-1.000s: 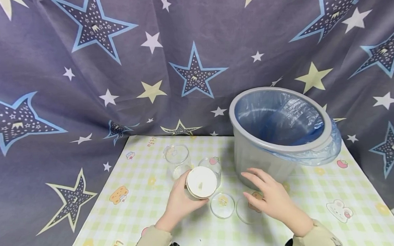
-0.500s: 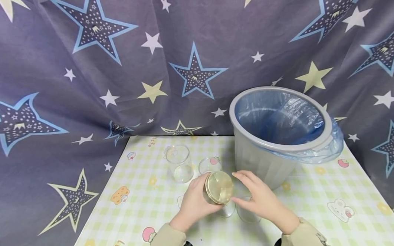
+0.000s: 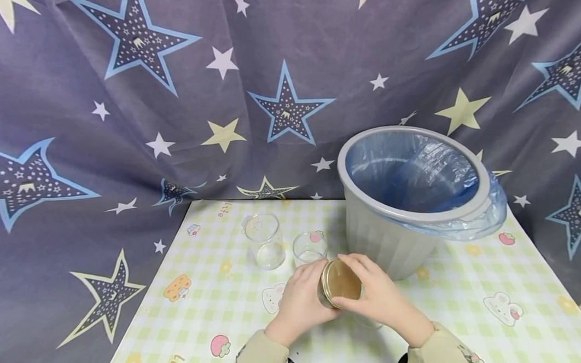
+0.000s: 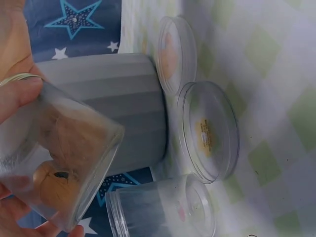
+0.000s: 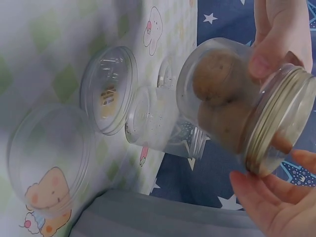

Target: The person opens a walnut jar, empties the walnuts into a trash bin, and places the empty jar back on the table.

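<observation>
My left hand (image 3: 304, 298) holds a clear jar (image 5: 217, 94) round its body, tilted above the table. Brown, roundish lumps (image 5: 224, 84) show inside; their kind is unclear. The jar's clear lid (image 3: 346, 280) has a gold-toned ridged rim. My right hand (image 3: 383, 300) grips that rim, thumb and fingers on opposite sides. Behind the hands stand two clear jars, a taller jar (image 3: 265, 242) on the left and another jar (image 3: 310, 247) closer. Two clear round lids, a labelled lid (image 4: 210, 133) and a second lid (image 4: 177, 54), lie on the table, mostly hidden by my hands in the head view.
A grey bin (image 3: 387, 242) lined with a blue plastic bag (image 3: 418, 169) stands just behind my right hand, at the back right. The table has a green checked cloth (image 3: 218, 306). A dark star-patterned curtain (image 3: 270, 166) hangs along its back edge.
My left hand has brought the jar rightward and tilted its lid toward the right. My right hand has moved in from near the bin and now grips the lid's rim.
</observation>
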A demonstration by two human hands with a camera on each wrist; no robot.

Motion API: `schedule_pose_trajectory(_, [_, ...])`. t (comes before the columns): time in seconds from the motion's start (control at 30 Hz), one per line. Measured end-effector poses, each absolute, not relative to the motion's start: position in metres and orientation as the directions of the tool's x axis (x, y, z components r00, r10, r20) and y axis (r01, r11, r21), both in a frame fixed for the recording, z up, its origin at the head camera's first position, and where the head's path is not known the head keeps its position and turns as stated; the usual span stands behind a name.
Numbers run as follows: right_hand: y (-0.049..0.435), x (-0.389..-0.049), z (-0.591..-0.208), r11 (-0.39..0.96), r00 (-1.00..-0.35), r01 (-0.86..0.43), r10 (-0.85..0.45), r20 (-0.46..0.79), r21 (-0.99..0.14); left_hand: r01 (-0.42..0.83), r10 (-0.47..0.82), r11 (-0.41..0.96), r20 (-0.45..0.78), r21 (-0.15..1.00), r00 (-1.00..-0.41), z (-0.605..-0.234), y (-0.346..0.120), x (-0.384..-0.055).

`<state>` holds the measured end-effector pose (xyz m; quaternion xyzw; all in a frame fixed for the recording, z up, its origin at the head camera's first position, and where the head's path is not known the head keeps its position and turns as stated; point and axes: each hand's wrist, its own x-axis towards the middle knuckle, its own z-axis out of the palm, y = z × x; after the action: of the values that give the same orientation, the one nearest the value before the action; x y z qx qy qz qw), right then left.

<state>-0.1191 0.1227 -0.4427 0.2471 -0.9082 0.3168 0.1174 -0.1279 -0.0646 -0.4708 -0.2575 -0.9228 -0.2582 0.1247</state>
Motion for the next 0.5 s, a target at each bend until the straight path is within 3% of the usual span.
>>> schedule_pose_trajectory(0.23, [0.1177,-0.1183,-0.4462,0.709,-0.876,-0.478,-0.342,0.339,-0.519,0.533,0.408,0.786,0.383,0.315,-0.828,-0.4715,-0.0619,-0.1254])
schedule_pose_trajectory(0.5, [0.1139,-0.1175,-0.4483,0.739,-0.879,-0.463,-0.311,0.362,-0.489,0.521,0.414,0.796,0.35,0.307,-0.84,-0.4695,-0.0611,-0.1229])
